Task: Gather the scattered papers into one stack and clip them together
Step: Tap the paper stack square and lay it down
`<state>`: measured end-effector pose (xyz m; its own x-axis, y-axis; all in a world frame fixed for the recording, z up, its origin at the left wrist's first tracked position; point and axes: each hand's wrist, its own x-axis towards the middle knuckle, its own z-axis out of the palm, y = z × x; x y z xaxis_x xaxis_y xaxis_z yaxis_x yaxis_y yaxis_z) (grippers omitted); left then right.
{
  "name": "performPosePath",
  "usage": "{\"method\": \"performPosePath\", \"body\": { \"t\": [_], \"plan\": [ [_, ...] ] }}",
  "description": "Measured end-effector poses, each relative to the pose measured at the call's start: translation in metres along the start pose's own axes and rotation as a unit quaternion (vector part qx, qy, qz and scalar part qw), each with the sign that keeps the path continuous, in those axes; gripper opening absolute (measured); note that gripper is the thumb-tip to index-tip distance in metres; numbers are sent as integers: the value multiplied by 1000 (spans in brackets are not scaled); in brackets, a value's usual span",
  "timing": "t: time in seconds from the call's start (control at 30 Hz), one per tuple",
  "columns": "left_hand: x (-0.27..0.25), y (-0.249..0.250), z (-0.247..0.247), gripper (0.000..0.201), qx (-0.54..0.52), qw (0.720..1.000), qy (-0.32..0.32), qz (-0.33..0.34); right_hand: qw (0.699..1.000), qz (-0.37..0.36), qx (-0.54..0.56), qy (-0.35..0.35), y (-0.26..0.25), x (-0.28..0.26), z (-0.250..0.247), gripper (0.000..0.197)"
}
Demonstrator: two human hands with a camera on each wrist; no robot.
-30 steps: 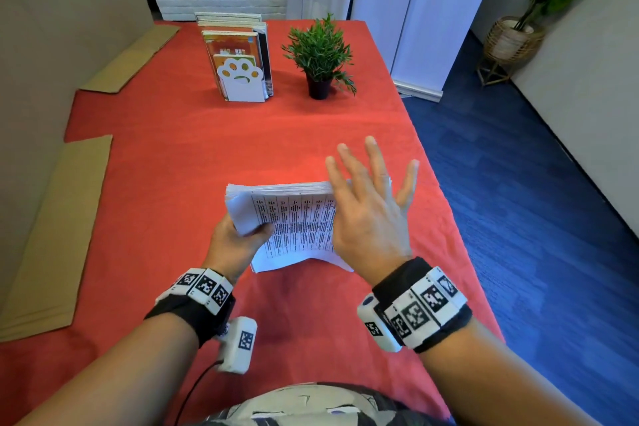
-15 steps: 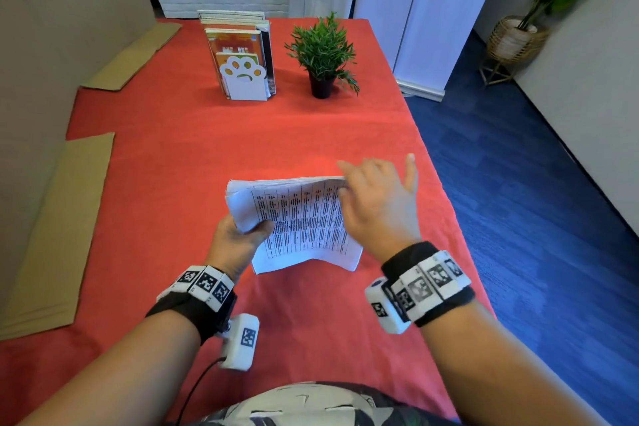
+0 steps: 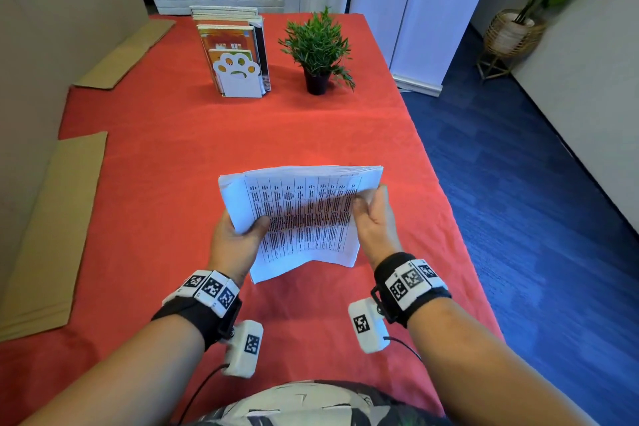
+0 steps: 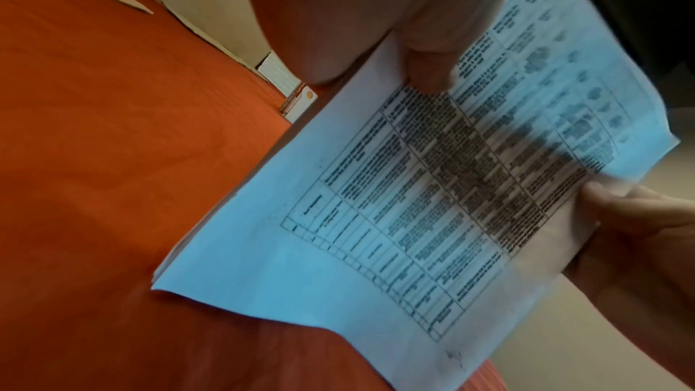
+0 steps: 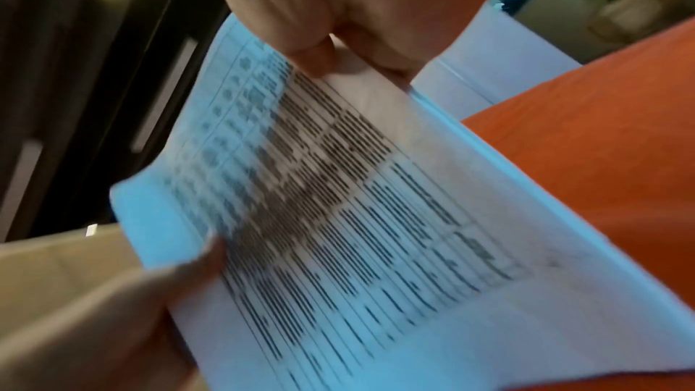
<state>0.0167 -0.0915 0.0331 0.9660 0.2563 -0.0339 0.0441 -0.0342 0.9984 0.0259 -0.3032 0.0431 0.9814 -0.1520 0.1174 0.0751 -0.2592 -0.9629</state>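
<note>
A stack of white printed papers (image 3: pixel 304 214) with a table of text is held up above the red tablecloth (image 3: pixel 207 149), tilted toward me. My left hand (image 3: pixel 238 235) grips its left edge, thumb on the top sheet. My right hand (image 3: pixel 371 214) grips the right edge, thumb on top and fingers behind. In the left wrist view the papers (image 4: pixel 413 204) fill the middle with my left thumb (image 4: pixel 428 64) pressed on them. The right wrist view shows the papers (image 5: pixel 338 219), blurred, pinched under my right thumb (image 5: pixel 312 55). No clip is in view.
At the back of the table stand a row of books in a white paw-shaped bookend (image 3: pixel 238 76) and a small potted plant (image 3: pixel 318 52). Cardboard sheets (image 3: pixel 52 235) lie along the left edge. The table's right edge drops to blue carpet (image 3: pixel 518 201).
My right hand went from lying flat and spread on top of the stack to gripping its right edge. The stack has lifted and tilted up; the left hand kept its grip.
</note>
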Motion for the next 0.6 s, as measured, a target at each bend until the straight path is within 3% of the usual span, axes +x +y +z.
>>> {"method": "performPosePath", "body": {
  "t": [0.13, 0.3, 0.4, 0.43, 0.53, 0.6],
  "plan": [
    [-1, -4, 0, 32, 26, 999, 39, 8, 991, -19, -118, -54, 6, -13, 5, 9],
    [4, 0, 1, 32, 47, 997, 64, 9, 980, -50, -190, -33, -3, -8, -1, 12],
    [3, -11, 0, 33, 111, 992, 34, -49, 977, 21, -201, -66, 2, -12, -5, 6],
    [2, -20, -1, 34, 143, 987, 21, -73, 972, 57, -215, -81, 10, -16, -7, 12],
    [-11, -49, -1, 35, 249, 957, -16, -145, 930, 145, -312, -132, 41, -28, -21, 23],
    [-21, -65, -1, 36, 293, 937, -31, -187, 856, 188, -461, -143, 60, -33, -42, 30]
  ]
}}
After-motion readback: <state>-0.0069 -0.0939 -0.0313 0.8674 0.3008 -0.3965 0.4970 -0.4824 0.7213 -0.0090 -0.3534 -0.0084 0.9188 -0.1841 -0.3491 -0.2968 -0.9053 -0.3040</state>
